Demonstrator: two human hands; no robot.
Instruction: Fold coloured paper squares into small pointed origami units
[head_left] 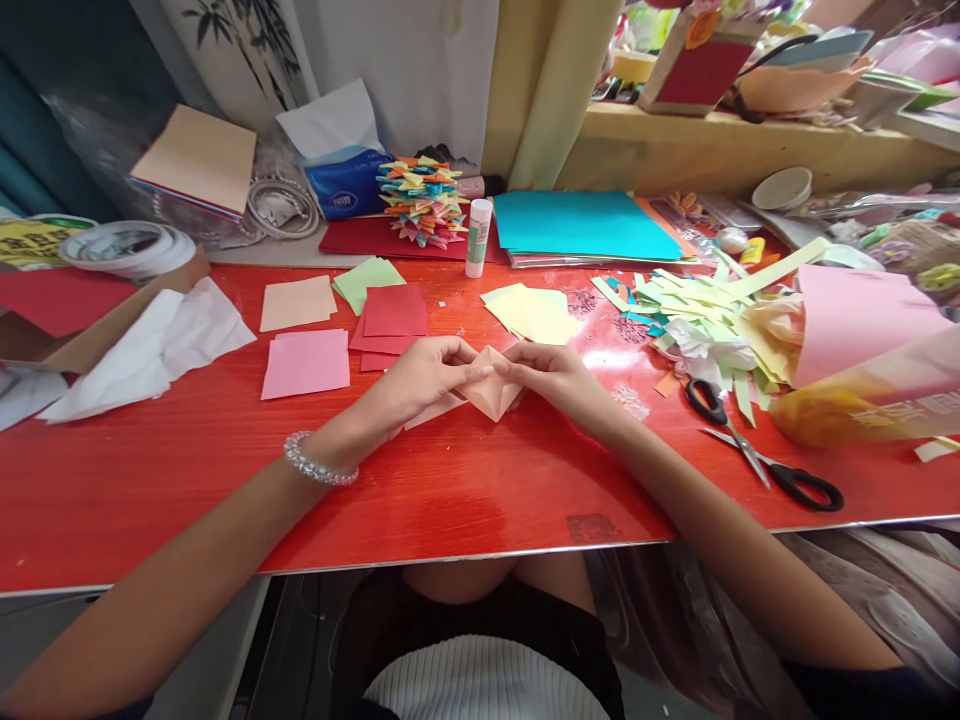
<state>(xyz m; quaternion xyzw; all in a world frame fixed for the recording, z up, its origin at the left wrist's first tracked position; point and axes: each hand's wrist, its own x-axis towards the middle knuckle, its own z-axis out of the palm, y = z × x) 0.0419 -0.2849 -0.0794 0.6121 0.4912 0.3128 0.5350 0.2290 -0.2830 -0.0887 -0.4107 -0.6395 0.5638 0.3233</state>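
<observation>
Between my two hands is a small peach-coloured folded paper (493, 397), shaped like a diamond with crease lines across it. My left hand (431, 380) pinches its left side, the thumb lying on the paper. From the right, my right hand (555, 380) pinches the other side with thumb and fingers. A pale pink sheet (435, 410) lies on the table partly under my left hand. Close by are red paper squares (395, 312), pink squares (305, 363), peach squares (298, 303), green squares (369, 282) and yellow squares (534, 314).
Black-handled scissors (750, 450) lie partly open on the red table (480, 500), right of my hands. Behind them is a heap of paper strips (712, 320). A glue stick (478, 238) stands upright near a colourful folded-paper model (424, 203). Blue sheets (585, 226) lie at the back.
</observation>
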